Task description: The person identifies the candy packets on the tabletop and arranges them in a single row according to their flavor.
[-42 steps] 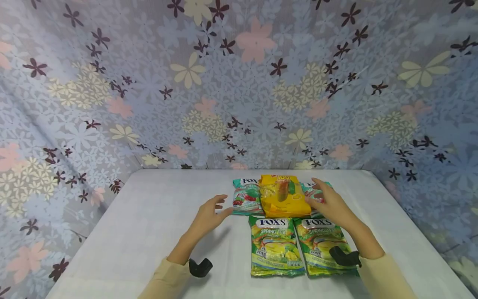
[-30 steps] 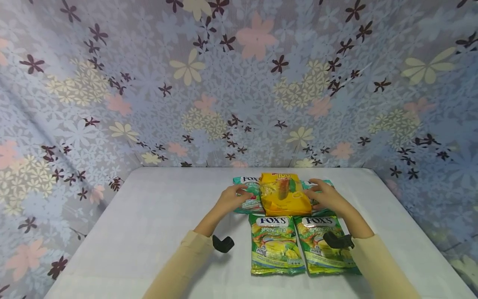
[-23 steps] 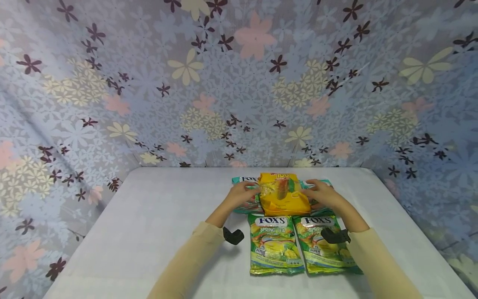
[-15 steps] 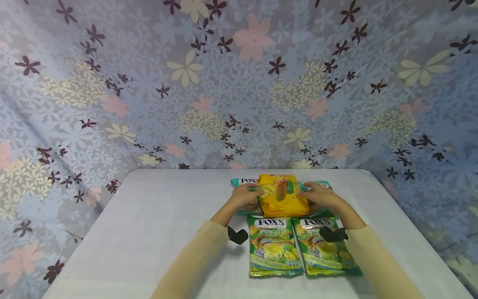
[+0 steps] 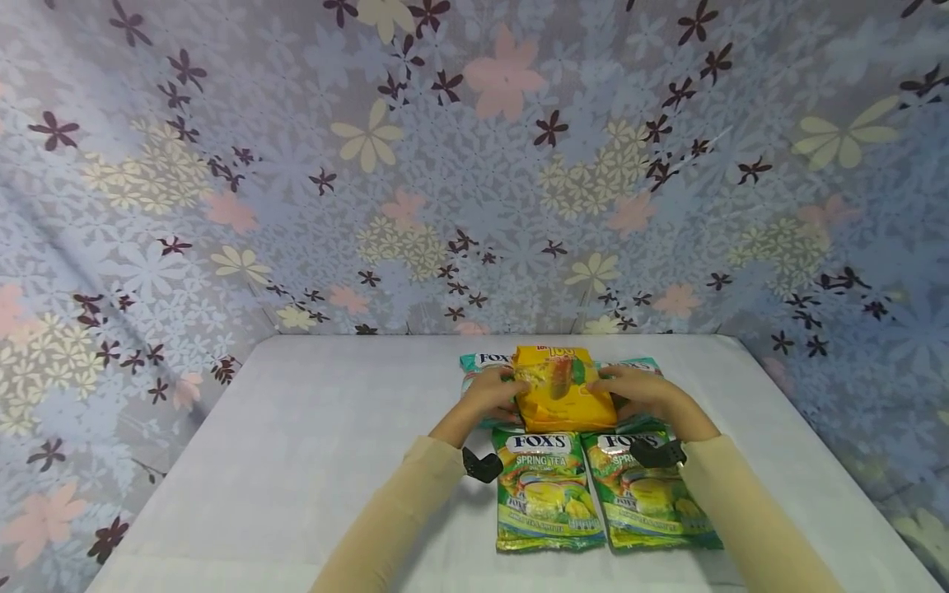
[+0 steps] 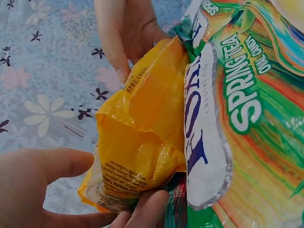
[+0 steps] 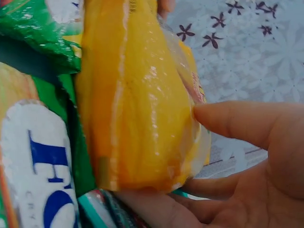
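Observation:
A yellow candy bag (image 5: 563,403) lies across two teal Fox's candy bags at the back of the table. My left hand (image 5: 485,394) grips its left side, thumb on the printed front and fingers curling under the edge. On the opposite side my right hand (image 5: 647,395) holds the bag the same way; in the right wrist view the thumb (image 7: 232,121) presses the yellow wrapper (image 7: 142,104) while the other fingers reach beneath it. Of the teal bags, the left one (image 5: 489,360) and the right one (image 5: 638,363) are partly hidden by the hands and the yellow bag.
Two green Fox's Spring Tea bags, a left one (image 5: 549,502) and a right one (image 5: 648,498), lie side by side just in front of the yellow bag, under the right forearm. White cloth covers the table (image 5: 334,428). A floral curtain (image 5: 445,181) rises behind it.
My left hand has come in from the left over the teal bag and taken hold of the yellow bag's side. My right hand has closed on its other side. The bag stays nearly in place.

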The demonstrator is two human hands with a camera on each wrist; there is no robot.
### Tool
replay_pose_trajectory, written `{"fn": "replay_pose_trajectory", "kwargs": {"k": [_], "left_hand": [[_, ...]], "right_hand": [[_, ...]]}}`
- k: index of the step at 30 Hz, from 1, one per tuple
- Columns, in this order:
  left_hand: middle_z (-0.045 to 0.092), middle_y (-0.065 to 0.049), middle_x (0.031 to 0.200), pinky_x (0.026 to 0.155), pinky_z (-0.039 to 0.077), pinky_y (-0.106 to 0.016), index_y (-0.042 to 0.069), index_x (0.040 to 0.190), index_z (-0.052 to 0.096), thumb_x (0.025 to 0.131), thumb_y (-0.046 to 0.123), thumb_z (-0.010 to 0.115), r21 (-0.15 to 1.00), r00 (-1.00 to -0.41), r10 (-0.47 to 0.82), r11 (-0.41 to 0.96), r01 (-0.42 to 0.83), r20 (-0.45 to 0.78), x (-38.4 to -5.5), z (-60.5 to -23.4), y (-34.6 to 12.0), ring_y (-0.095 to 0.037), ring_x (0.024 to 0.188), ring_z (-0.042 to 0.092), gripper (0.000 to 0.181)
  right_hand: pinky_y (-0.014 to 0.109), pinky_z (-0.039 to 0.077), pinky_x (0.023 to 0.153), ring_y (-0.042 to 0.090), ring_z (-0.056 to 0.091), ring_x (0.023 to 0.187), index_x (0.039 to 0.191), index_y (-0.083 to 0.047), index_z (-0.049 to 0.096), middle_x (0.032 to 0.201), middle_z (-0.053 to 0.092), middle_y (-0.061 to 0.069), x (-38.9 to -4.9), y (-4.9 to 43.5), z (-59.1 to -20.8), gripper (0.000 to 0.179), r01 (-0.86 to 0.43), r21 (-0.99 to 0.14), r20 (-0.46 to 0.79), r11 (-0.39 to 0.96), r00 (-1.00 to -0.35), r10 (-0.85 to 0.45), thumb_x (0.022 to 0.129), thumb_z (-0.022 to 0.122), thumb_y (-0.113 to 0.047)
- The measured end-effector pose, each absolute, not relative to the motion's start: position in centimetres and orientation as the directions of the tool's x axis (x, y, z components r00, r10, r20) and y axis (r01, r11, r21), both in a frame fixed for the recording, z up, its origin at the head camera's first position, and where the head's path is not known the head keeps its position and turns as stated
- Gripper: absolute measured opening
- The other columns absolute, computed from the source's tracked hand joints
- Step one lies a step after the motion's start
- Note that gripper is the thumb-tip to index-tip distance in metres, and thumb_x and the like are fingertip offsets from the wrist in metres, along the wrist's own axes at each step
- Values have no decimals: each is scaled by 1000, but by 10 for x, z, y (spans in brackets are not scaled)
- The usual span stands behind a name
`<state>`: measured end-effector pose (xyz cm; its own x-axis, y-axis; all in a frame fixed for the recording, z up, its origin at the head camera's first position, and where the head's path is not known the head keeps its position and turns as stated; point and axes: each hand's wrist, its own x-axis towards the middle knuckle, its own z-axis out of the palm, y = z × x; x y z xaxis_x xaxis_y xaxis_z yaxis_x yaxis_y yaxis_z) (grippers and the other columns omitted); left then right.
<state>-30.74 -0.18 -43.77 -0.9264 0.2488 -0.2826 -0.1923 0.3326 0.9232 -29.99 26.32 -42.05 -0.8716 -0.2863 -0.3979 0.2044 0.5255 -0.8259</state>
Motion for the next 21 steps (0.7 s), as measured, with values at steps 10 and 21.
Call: {"fn": "replay_pose_trajectory", "kwargs": {"k": [10, 21], "left_hand": [[51, -23, 130, 68, 57, -40, 0, 141, 45, 96, 20, 61, 947, -918, 266, 211, -243, -295, -313, -442, -5, -33, 81, 66, 52], [54, -22, 121, 69, 57, -36, -3, 139, 46, 96, 16, 58, 952, -914, 277, 17, -305, -297, -312, -446, -6, -25, 76, 63, 48]], "right_hand": [[48, 51, 86, 47, 41, 126, 148, 14, 15, 149, 20, 36, -302, 263, -429, 74, 248, -866, -386, 433, -884, -266, 99, 54, -27], [39, 52, 82, 18, 59, 89, 124, 7, 48, 104, 57, 9, -303, 265, -429, 38, 317, -917, -382, 241, -873, -304, 102, 48, -23]]}}
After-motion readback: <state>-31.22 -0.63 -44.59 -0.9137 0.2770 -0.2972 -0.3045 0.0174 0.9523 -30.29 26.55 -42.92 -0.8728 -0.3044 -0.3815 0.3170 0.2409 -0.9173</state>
